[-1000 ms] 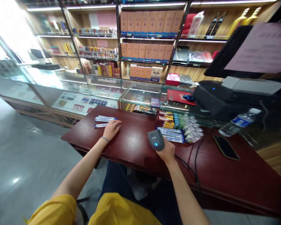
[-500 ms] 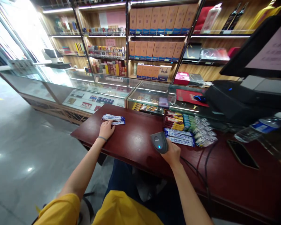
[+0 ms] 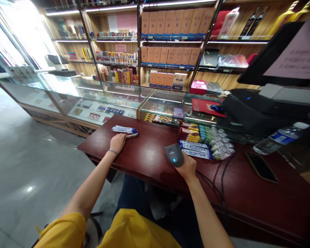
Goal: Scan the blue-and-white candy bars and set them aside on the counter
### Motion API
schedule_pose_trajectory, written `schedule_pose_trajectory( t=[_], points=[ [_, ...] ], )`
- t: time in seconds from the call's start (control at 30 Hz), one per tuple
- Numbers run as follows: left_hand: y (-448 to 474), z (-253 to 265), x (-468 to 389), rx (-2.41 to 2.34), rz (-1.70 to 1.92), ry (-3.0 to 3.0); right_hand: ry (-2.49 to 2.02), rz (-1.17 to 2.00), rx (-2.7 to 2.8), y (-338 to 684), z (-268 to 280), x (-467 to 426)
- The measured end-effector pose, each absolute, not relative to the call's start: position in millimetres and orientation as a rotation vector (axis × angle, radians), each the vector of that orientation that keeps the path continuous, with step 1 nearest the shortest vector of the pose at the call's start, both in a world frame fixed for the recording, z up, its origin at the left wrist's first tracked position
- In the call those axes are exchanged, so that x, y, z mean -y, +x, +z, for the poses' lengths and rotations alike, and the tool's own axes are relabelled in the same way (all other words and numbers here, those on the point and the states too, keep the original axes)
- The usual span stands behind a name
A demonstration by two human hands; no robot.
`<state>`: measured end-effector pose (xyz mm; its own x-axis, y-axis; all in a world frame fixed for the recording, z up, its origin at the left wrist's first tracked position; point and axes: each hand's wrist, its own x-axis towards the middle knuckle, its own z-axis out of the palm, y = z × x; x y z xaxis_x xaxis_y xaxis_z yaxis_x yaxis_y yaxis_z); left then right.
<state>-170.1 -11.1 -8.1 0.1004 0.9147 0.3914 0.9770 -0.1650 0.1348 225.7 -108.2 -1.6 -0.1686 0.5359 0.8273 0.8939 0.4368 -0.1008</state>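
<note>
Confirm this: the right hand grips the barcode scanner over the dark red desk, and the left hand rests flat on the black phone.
Wrong about the phone. In the head view the left hand rests by the blue snack packets; the black phone lies untouched far right. The right hand does grip the barcode scanner over the desk.

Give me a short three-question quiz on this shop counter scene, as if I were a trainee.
1. True or false: the right hand holds the barcode scanner.
2. What does the left hand rest beside? A) blue snack packets B) water bottle C) phone
3. Fill in: the phone lies flat on the dark red ____.

Key: 1 true. 2 A. 3 table.
</note>
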Motion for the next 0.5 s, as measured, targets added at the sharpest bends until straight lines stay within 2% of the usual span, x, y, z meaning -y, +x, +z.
schedule_pose_trajectory(
  t=[0.1,0.5],
  points=[
    [-156.2,-3.2,13.5,1.967,-0.693,-2.253,-1.229,-0.492,1.832,226.9,-1.2,107.9],
    [-33.6,-5.2,-3.2,1.854,-1.711,-2.838,-1.482,-0.273,1.850,244.2,2.8,115.5]
  ],
)
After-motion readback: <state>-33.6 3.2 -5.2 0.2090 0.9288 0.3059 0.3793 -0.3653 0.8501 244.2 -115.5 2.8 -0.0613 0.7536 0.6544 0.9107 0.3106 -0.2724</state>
